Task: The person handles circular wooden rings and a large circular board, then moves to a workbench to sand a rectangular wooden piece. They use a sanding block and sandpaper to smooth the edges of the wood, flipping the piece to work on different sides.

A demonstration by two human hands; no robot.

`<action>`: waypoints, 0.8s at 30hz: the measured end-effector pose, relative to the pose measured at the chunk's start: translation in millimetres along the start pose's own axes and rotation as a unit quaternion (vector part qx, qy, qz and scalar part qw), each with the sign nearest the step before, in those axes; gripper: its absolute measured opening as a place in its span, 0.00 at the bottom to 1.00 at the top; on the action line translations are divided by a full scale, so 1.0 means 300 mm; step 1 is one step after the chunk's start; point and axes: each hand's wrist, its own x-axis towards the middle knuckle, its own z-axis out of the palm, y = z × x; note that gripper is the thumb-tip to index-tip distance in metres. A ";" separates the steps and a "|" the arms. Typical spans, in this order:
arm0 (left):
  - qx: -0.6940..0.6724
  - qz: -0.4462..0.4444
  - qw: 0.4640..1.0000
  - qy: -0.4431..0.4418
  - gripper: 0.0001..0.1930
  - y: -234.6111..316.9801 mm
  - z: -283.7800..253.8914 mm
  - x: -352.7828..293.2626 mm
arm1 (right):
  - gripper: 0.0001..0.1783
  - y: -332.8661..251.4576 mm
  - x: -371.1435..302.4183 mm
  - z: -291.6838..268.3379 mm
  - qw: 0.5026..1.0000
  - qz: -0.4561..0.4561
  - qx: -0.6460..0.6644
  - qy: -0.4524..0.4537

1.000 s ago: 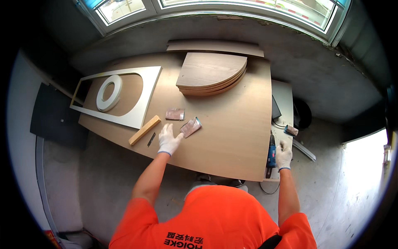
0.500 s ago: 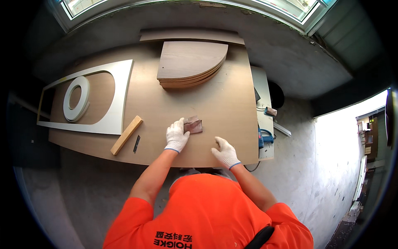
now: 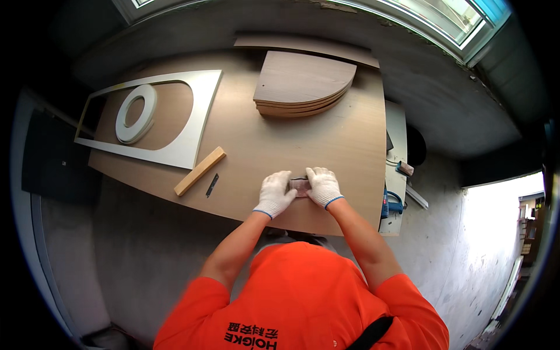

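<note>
Left hand [image 3: 276, 193] and right hand [image 3: 324, 186], both gloved, clamped on opposite ends of reddish abrasive-looking piece [image 3: 300, 188], right by near edge of table [image 3: 326, 146]. Piece lifted or resting? Can't tell. Risk here: uneven pull could tear or crease it; loose gloved pinch could let one end slip. Out left, dark flat strip [image 3: 212, 185] beside wooden block [image 3: 200, 171]. Closest thing to container: white frame [image 3: 204, 125], pale roll [image 3: 122, 119] lying within its opening. Beyond hands, stacked curved boards [image 3: 306, 79].
</note>
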 end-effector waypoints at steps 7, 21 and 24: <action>0.259 -0.331 0.891 0.173 0.48 -0.542 -0.358 -0.255 | 0.18 0.113 -0.296 -0.060 0.933 0.229 0.275 -0.039; 0.307 -0.332 0.890 0.058 0.39 -0.570 -0.469 -0.191 | 0.21 0.193 -0.683 -0.066 0.745 0.387 0.538 0.074; 0.326 -0.317 0.891 -0.006 0.32 -0.538 -0.449 -0.168 | 0.20 0.226 -0.722 -0.040 0.724 0.407 0.546 0.109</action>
